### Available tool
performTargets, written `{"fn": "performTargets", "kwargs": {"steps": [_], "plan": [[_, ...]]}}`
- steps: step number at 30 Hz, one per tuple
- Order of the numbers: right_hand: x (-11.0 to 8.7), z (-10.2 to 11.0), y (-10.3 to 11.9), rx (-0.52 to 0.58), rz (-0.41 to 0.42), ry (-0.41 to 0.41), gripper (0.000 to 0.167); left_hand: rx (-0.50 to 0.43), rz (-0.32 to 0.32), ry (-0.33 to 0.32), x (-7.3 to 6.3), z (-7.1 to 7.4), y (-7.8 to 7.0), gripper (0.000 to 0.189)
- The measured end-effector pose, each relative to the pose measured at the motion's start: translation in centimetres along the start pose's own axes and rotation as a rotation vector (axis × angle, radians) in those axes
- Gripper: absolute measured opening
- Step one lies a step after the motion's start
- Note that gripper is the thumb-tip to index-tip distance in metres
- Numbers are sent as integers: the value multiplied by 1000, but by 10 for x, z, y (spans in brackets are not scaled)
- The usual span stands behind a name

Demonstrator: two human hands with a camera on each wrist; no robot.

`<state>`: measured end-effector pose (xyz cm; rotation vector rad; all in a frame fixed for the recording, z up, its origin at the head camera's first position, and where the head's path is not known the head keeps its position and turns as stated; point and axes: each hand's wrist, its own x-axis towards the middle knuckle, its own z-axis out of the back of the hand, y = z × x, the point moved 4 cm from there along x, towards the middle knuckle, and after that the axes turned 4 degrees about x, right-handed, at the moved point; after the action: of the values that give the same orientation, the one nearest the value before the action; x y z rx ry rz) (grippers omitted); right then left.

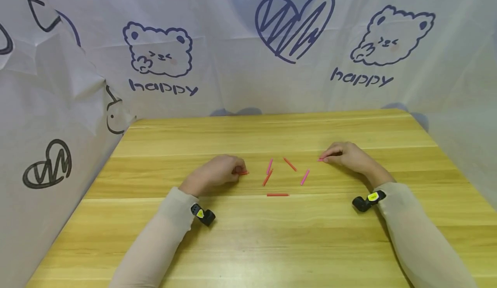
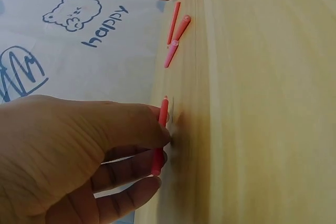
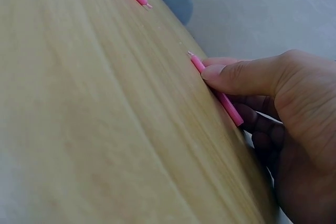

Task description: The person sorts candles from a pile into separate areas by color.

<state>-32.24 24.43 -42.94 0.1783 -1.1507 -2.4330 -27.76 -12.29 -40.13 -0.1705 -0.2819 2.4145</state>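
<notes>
My left hand (image 1: 223, 169) pinches a thin red candle (image 2: 163, 114) between thumb and fingers, just over the table left of the loose candles. On the right side my right hand (image 1: 345, 155) pinches a pink candle (image 3: 219, 95), its short wick pointing away from the palm. Between the hands lie several candles. A pink candle (image 1: 270, 165) meets a red candle (image 1: 267, 178) end to end. Right of them are a slanted red candle (image 1: 290, 164) and a slanted pink candle (image 1: 305, 177). Nearest the wearer, another red candle (image 1: 277, 194) lies crosswise.
A wood-grain table (image 1: 248, 245) carries the candles. White cloth (image 1: 229, 55) with blue drawings hangs behind it and at both sides. A small black camera is strapped to each wrist, over light sleeves (image 1: 155, 236).
</notes>
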Motion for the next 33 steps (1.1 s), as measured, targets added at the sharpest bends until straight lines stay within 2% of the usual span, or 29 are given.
{"fn": "performTargets", "kwargs": {"steps": [7,14,24,28,33], "plan": [[-1,0,4,-22,-9,-6,14,-32,26,1,-5,7,2,20],[0,0,0,-23,1,-17,14,-59,32,-25,-7,12,5,20],[1,0,-2,-38,2,-27,13,-117,47,-101,-5,11,20,16],[1,0,-2,-41,6,-30,13,-116,23,-123,-4,11,26,17],[1,0,-2,-45,4,-26,13,-93,37,-142,-3,9,33,15]]}}
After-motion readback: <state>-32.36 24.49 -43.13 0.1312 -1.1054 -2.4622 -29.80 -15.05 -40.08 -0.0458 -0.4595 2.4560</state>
